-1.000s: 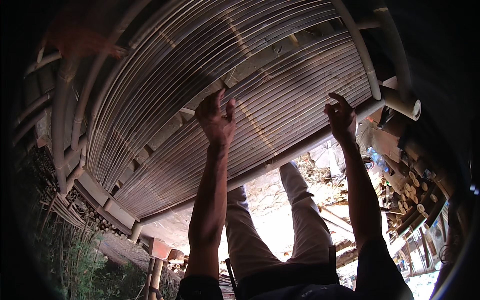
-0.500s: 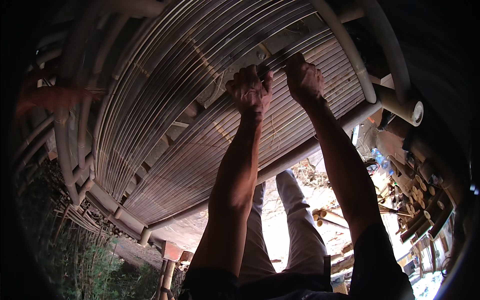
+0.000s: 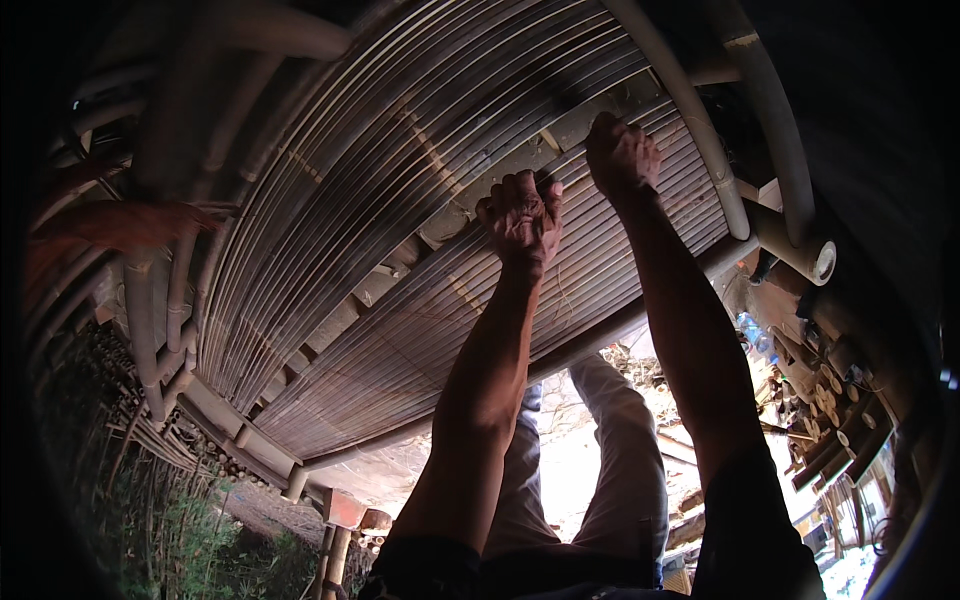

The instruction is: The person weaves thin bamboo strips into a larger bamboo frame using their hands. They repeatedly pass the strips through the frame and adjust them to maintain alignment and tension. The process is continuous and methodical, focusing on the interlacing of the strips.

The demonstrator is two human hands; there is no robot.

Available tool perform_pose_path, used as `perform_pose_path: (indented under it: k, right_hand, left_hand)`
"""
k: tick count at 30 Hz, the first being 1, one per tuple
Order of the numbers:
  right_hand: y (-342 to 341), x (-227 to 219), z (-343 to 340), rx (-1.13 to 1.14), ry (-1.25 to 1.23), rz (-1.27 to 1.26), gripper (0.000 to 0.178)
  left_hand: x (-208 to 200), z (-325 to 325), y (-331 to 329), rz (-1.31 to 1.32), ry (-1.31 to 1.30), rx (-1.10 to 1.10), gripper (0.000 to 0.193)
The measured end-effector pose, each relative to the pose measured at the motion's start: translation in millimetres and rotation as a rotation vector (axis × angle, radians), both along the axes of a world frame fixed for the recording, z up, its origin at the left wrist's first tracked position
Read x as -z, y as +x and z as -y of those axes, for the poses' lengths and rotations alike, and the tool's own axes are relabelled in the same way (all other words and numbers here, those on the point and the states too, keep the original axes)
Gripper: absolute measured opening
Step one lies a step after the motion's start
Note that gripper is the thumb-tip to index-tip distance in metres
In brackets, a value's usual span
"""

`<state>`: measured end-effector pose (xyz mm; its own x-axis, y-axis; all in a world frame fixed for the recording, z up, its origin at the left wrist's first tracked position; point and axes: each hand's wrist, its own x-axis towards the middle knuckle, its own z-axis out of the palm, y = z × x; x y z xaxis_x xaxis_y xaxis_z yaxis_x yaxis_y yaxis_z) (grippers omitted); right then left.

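A wide panel of narrow bamboo slats [image 3: 380, 380] lies in a bamboo frame, split by a lengthwise gap that shows paler crosspieces [image 3: 400, 257]. My left hand [image 3: 522, 222] is closed over the bamboo slat at the near side of this gap. Farther right along the same edge, my right hand [image 3: 625, 157] is also closed on it, knuckles up. My fingertips are hidden beneath my fists. Beyond the gap run the far slats [image 3: 470, 90].
Thick bamboo poles [image 3: 770, 110] border the panel at the right. Cut bamboo lengths [image 3: 840, 410] are stacked at the lower right. A reddish, unclear shape [image 3: 125, 225] hangs at the left. Green plants [image 3: 180, 530] grow at the lower left, near a brick-topped post [image 3: 343, 507].
Both hands have shifted a little rightward in view, the left one also nearer to me. The space between them has widened. The gap beside the right hand looks wider, with the far slats closer together.
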<state>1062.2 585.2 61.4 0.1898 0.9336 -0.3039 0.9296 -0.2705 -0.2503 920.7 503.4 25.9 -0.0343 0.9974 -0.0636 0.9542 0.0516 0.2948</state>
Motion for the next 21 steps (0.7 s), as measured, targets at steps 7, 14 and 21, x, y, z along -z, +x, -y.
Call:
perform_pose_path:
  k: [7, 14, 21]
  right_hand:
    - [-14, 9, 6, 0.030, 0.017, -0.093, 0.024]
    - [68, -44, 6, 0.283, 0.472, 0.144, 0.046]
    - [39, -15, 35, -0.370, 0.140, -0.117, 0.042]
  left_hand:
    - [4, -5, 8, 0.003, -0.001, -0.042, 0.027]
    - [9, -5, -3, -0.048, 0.014, -0.030, 0.019]
    - [11, -8, 6, -0.025, 0.091, 0.004, 0.017]
